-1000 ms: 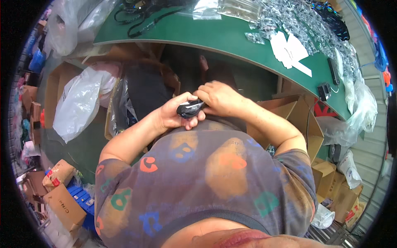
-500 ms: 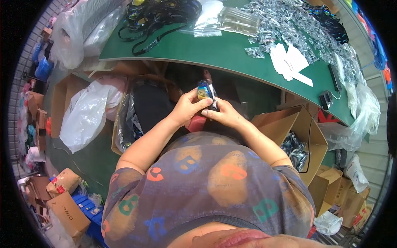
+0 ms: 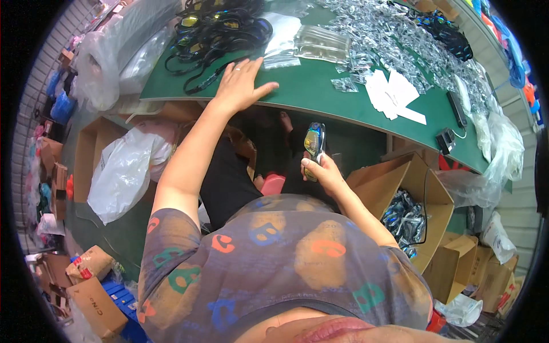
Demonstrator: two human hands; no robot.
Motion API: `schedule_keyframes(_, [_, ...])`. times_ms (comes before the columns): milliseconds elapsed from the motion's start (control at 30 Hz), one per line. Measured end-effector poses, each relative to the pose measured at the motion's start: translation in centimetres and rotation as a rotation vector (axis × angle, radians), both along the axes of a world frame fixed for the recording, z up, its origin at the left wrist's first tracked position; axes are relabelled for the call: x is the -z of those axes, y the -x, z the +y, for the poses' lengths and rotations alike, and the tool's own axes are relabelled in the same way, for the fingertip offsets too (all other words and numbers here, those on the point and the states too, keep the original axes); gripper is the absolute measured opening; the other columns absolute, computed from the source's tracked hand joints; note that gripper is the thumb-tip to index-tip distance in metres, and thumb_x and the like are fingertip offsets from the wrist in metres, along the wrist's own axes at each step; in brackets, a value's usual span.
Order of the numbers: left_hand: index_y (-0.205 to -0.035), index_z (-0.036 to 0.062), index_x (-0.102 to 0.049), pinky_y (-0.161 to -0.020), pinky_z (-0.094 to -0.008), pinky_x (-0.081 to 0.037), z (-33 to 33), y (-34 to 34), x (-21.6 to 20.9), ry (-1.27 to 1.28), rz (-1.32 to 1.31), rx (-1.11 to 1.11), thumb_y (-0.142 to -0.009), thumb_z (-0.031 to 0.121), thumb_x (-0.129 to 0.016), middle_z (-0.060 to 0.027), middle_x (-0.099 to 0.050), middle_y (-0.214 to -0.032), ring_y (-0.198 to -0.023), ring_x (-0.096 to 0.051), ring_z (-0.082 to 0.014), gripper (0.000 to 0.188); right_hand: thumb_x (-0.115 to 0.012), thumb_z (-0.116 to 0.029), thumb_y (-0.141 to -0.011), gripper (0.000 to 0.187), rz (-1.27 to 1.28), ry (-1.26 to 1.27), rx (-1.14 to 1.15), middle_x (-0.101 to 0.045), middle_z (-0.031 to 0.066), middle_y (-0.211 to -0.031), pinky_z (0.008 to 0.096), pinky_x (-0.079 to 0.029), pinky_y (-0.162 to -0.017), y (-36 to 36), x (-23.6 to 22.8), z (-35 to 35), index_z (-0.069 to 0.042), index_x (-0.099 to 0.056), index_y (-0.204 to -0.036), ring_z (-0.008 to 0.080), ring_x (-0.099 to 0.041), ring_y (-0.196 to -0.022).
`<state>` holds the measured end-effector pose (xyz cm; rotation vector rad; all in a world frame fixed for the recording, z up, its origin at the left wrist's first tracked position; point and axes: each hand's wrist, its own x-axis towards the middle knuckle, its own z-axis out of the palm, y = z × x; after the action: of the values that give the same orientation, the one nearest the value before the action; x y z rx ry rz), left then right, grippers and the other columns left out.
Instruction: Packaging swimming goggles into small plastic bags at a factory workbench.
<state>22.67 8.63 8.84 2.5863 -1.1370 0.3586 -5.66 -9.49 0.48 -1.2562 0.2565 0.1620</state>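
The right hand is curled around the bottom of a pair of swim goggles with shiny, rainbow-coloured lenses and a dark frame, pinching it between the thumb and fingers. The goggles sit low, in front of the person's tummy and under the edge of the big green table. They stand almost straight up, with the long side running up and down and the top end pointing at the table. The shiny lens faces up to the person, likely so it is easy to look at. The left hand is flat on the table with its fingers spread wide, holding nothing. It rests just beside a heap of black goggles with long straps. It looks like it leans there for support. Many small clear plastic bags lie farther along the table.
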Motion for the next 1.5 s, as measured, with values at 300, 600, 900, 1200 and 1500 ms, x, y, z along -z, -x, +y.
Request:
schedule_keyframes(300, [-0.108, 0.0101, -0.069, -0.112, -0.0485, -0.039, 7.3, 3.7, 0.7, 0.132, -0.275, 0.144, -0.08, 0.009, -0.077, -0.0056, -0.068, -0.111, -0.11, -0.062, -0.0268, 0.03, -0.076, -0.029, -0.095, 0.029, -0.005, 0.065, -0.06, -0.062, 0.0, -0.085, 0.0293, -0.051, -0.067, -0.7, -0.1, 1.5, -0.008, -0.058, -0.103, 0.0098, -0.059, -0.073])
schedule_keyframes(600, [-0.109, 0.0003, -0.072, -0.077, -0.0256, -0.055, 6.3, 13.6, 3.0, 0.74, 0.543, 0.159, -0.099, 0.0, -0.064, -0.0082, -0.072, -0.097, -0.084, -0.069, -0.0127, 0.013, -0.075, -0.021, -0.095, 0.027, -0.074, -0.05, 0.034, -0.065, 0.0027, -0.089, 0.0306, -0.053, -0.069, -0.8, -1.6, 0.9, -0.006, -0.059, -0.111, 0.013, -0.064, -0.078])
schedule_keyframes(900, [-0.09, 0.0033, -0.073, -0.058, -0.026, -0.047, 5.7, 19.2, 8.3, 0.63, 0.654, -0.04, -0.094, 0.016, -0.076, -0.0028, -0.066, -0.069, -0.062, -0.058, -0.0074, 0.014, -0.075, -0.018, -0.091, 0.039, 0.108, -0.273, -0.094, -0.065, 0.0076, -0.095, 0.0338, -0.053, -0.077, 0.8, -4.3, 2.5, -0.005, -0.054, -0.12, 0.0191, -0.066, -0.084])
schedule_keyframes(1200, [-0.087, 0.0087, -0.069, -0.067, -0.0379, -0.053, 5.1, 19.6, 6.1, 0.526, 0.169, 0.259, -0.08, 0.01, -0.08, -0.0069, -0.067, -0.077, -0.072, -0.067, -0.0292, 0.014, -0.078, -0.01, -0.085, 0.033, -0.068, 0.0, 0.049, -0.068, 0.0027, -0.106, 0.0313, -0.049, -0.092, -1.3, -3.1, 4.3, -0.006, -0.062, -0.114, 0.0134, -0.063, -0.099])
schedule_keyframes(1500, [-0.097, 0.0049, -0.07, -0.083, -0.0322, -0.055, 4.5, 20.3, 6.7, 0.688, 0.656, 0.227, -0.089, 0.006, -0.076, -0.0072, -0.071, -0.099, -0.093, -0.069, -0.0206, 0.01, -0.076, -0.006, -0.084, 0.025, -0.15, 0.234, 0.13, -0.069, 0.0004, -0.101, 0.0295, -0.051, -0.088, -2.1, -1.1, 4.2, -0.006, -0.066, -0.107, 0.0116, -0.064, -0.094])
